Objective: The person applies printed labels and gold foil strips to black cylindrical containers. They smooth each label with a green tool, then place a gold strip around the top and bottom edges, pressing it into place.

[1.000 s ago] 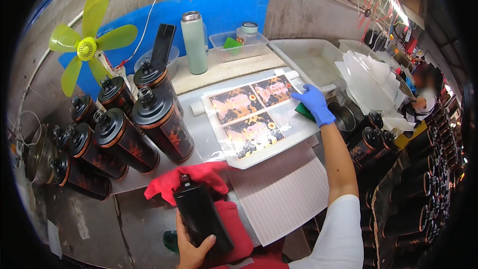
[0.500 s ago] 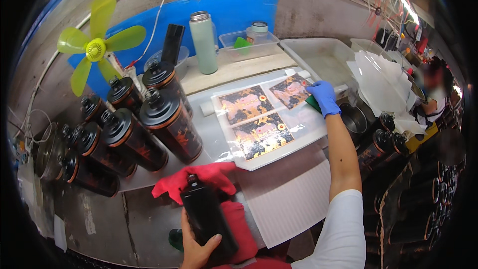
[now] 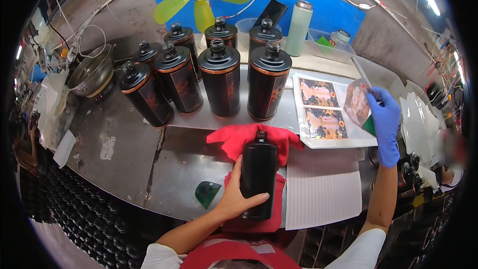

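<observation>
The left hand [image 3: 238, 198] is bare and wraps around a black bottle [image 3: 259, 177], with its thumb across the front. The bottle is over the red cloth [image 3: 226, 138], right in front of the person. Its long way runs almost straight away from the person. The neck points away, toward the back of the table, and the bottom is close to the person. I cannot tell if it lies flat or is tipped up a bit.

The right hand [image 3: 386, 119] wears a blue glove. Its fingers pinch the edge of a thin picture sheet [image 3: 356, 102]. The sheet is up on its side, tilted and a little bent, over the right part of the white tray [image 3: 361, 142]. Its longer way runs up and down. I cannot tell if its low end touches the tray. A flat green piece [image 3: 369, 126] shows beside the palm.

Two flat pictures [image 3: 326, 123] lie in the tray, one nearer the person than the other. They are pink, black and gold, and each has a small round mark near its right side. The marks on them are too small to read. The standing bottles [image 3: 219, 89] have dark labels with orange-red shapes. The red apron [image 3: 234, 256] has a pale strip with some letters on it.
</observation>
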`<state>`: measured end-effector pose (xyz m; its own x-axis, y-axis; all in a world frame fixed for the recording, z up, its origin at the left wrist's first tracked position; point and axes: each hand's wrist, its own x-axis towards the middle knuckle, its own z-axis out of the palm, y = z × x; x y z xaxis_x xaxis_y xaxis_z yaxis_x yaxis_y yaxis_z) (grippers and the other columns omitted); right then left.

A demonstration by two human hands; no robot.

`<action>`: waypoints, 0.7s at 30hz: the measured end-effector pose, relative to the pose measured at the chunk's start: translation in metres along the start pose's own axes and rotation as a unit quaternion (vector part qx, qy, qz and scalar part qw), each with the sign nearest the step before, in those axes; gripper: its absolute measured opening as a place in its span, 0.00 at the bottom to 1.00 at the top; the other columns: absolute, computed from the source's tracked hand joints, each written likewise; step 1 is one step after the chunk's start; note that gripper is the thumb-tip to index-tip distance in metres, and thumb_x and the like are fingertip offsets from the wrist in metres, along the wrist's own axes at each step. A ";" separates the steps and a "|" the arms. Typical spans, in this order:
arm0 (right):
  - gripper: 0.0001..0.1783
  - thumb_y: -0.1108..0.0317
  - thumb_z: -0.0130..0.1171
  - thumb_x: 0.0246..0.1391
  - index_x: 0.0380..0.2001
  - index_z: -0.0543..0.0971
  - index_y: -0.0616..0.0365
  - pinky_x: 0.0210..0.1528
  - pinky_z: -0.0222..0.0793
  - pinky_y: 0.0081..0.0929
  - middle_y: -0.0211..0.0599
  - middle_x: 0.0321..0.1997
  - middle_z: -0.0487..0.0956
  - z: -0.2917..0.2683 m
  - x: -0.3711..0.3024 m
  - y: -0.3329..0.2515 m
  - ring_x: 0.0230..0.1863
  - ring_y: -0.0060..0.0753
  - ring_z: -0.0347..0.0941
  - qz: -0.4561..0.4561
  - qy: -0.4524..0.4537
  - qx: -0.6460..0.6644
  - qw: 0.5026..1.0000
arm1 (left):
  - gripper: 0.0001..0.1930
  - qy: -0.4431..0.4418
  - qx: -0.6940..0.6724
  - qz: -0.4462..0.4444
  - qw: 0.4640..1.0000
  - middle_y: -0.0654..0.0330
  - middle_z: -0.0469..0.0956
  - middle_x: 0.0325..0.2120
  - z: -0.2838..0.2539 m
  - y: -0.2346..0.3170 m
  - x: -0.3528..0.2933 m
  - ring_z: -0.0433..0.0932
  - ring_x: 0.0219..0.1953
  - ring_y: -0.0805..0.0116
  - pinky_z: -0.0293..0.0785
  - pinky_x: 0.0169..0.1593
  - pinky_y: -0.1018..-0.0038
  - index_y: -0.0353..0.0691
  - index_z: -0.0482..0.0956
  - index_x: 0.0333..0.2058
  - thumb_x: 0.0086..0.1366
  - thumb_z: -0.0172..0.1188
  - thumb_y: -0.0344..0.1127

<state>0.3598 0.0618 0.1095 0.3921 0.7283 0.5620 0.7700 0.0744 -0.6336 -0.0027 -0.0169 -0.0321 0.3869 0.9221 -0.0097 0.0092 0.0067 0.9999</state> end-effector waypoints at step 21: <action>0.15 0.78 0.61 0.47 0.41 0.82 0.57 0.33 0.66 0.14 0.29 0.31 0.80 -0.038 -0.150 -0.095 0.29 0.13 0.70 0.103 -0.282 0.123 0.946 | 0.60 0.039 -0.015 0.013 0.999 0.42 0.62 0.55 0.006 0.005 0.010 0.64 0.58 0.54 0.59 0.60 0.67 0.26 0.39 0.63 0.44 0.73 0.48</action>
<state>0.2470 -0.0801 0.1050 0.1370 0.9870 0.0843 0.5381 -0.0027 -0.8429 0.0068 -0.0095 -0.0277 0.3135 0.9494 0.0157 -0.0272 -0.0076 0.9996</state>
